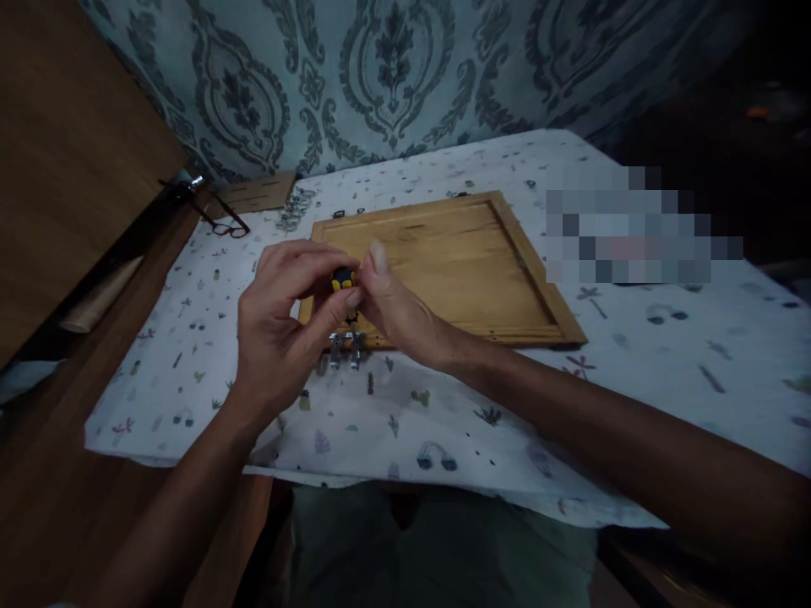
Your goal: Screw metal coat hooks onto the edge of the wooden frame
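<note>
A framed wooden panel (469, 253) lies flat on a patterned white cloth (443, 422). At its near left corner a metal hinge (345, 348) sits against the frame's edge. Both hands meet just above that hinge. My left hand (285, 325) and my right hand (396, 308) pinch a short black-and-yellow tool handle (343, 281) that stands upright over the hinge. The tip of the tool is hidden between my fingers.
A pair of glasses (225, 221) and a small pile of metal fittings (295, 209) lie at the back left beside a brown cardboard piece (257, 194). A dark wooden board (69, 152) leans along the left. A patterned wall stands behind the table.
</note>
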The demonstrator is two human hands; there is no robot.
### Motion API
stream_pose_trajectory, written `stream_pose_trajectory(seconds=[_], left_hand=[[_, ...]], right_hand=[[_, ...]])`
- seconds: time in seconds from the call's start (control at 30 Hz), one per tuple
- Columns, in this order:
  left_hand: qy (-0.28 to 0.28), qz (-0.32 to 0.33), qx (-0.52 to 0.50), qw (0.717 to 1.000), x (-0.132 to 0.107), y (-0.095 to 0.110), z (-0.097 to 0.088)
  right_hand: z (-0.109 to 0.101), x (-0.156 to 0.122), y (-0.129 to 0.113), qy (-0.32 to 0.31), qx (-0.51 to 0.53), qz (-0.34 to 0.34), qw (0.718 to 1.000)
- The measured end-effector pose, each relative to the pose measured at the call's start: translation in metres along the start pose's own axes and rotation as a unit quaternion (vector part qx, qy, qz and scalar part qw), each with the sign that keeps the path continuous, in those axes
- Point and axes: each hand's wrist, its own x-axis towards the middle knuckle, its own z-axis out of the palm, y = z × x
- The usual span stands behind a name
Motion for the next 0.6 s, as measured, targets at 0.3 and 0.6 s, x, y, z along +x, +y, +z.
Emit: stream_pose_trajectory(seconds=[0.3, 0.6], left_hand=[[0.010, -0.057, -0.074, 0.996, -0.007, -0.001, -0.002], [-0.002, -0.047, -0.019, 0.999, -0.005, 0.003, -0.003]], right_hand=[[-0.039, -0.069, 0.020, -0.099, -0.388, -0.182, 0.898], [-0.042, -0.074, 0.024, -0.145, -0.420, -0.182, 0.877]])
